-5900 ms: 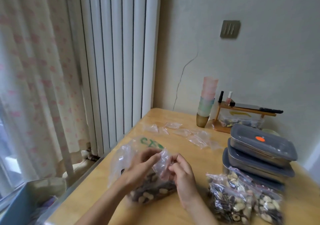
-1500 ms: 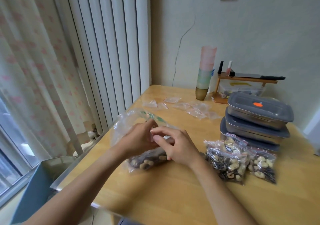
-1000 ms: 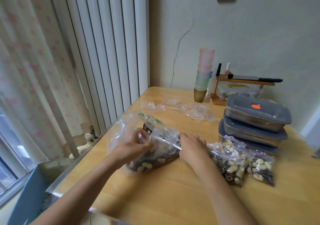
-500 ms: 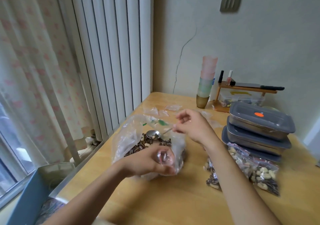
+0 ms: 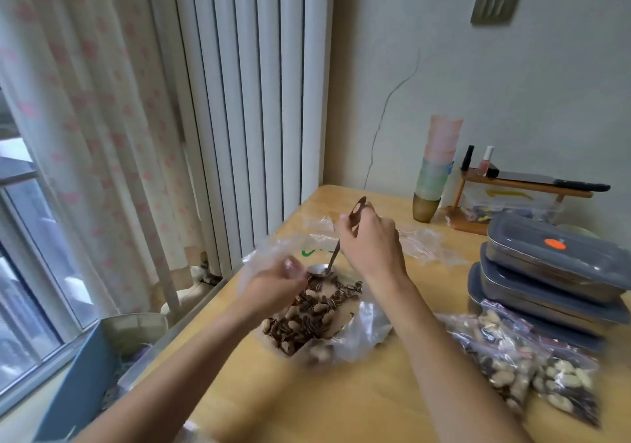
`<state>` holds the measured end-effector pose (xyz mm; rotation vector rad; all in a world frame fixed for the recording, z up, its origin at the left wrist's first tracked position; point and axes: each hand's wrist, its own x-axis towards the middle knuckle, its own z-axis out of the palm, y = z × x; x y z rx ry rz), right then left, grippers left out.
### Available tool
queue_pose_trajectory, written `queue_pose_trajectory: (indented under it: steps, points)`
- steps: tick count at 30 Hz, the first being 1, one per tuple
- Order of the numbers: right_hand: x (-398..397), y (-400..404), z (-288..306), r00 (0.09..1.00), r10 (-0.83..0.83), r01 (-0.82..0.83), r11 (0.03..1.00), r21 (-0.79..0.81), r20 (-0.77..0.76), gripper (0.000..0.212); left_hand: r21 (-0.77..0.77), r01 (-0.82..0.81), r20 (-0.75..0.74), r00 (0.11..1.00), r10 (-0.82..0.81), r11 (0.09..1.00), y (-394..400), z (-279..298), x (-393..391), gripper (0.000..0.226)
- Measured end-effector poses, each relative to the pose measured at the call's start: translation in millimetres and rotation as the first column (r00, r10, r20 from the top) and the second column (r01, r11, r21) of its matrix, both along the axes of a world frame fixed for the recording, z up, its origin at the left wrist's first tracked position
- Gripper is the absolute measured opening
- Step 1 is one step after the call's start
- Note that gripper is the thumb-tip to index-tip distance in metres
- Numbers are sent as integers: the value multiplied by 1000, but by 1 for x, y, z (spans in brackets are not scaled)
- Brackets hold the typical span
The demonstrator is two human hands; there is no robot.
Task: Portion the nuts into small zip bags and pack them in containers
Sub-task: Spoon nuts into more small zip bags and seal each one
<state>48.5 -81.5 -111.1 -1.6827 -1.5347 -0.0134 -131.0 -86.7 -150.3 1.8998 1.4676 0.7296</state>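
The right hand (image 5: 370, 244) grips a spoon (image 5: 333, 254) by its handle, bowl down at the mouth of the large nut bag (image 5: 317, 319). The left hand (image 5: 276, 289) pinches a small zip bag (image 5: 293, 265) beside the spoon bowl. Filled bags (image 5: 522, 364) lie near right, touching the stacked containers (image 5: 549, 272) on the table (image 5: 341, 401).

A large clear bag (image 5: 358, 330) of mixed nuts (image 5: 307, 316) is laid open on the table. Filled zip bags (image 5: 522, 357) are piled at the right, just before three stacked grey-lidded containers (image 5: 553, 272). Empty zip bags (image 5: 426, 244) are scattered behind.
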Motion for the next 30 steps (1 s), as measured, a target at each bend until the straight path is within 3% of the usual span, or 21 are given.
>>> queue_pose_trajectory:
  steps: [2, 3, 6, 7, 9, 12, 15, 19, 24, 28, 30]
  points:
    - [-2, 0, -3, 998, 41, -45, 996, 78, 53, 24, 237, -202, -173, 954, 246, 950, 5, 0, -7, 23]
    - [-4, 0, -4, 996, 51, -59, 993, 104, 79, 23, 274, -235, -208, 932, 296, 933, 4, -1, -9, 26]
    - [-7, 2, 0, 987, 72, -86, 991, 100, 144, 17, 245, -153, -529, 807, 264, 957, -7, -10, -7, 56]
    - [-7, 2, 2, 984, 80, -96, 991, 94, 160, 17, 244, -164, -572, 772, 278, 956, -5, -13, -7, 63]
    - [-5, -1, 6, 976, 114, -133, 987, 90, 186, 20, 272, -216, -613, 712, 342, 938, -1, -15, -6, 61]
    - [0, -6, 11, 956, 189, -206, 977, 52, 224, 27, 358, -237, -656, 624, 424, 903, 20, -32, -8, 35]
    - [3, -10, 17, 933, 238, -250, 968, 12, 270, 26, 231, -338, -511, 756, 409, 912, 36, -45, -12, 19]
    - [8, -12, 24, 929, 243, -243, 969, -34, 280, 29, 69, -407, -322, 855, 407, 911, 55, -52, -21, 13]
    - [16, -22, 36, 936, 278, -249, 957, -150, 216, 36, -52, -439, -239, 878, 415, 897, 66, -49, -19, 18]
    - [18, -27, 39, 960, 266, -241, 943, -230, 84, 38, -38, -356, -258, 906, 335, 934, 56, -39, -10, 19]
    - [20, -29, 40, 961, 275, -264, 931, -253, 10, 38, -60, -315, -198, 934, 298, 947, 45, -24, -3, 23]
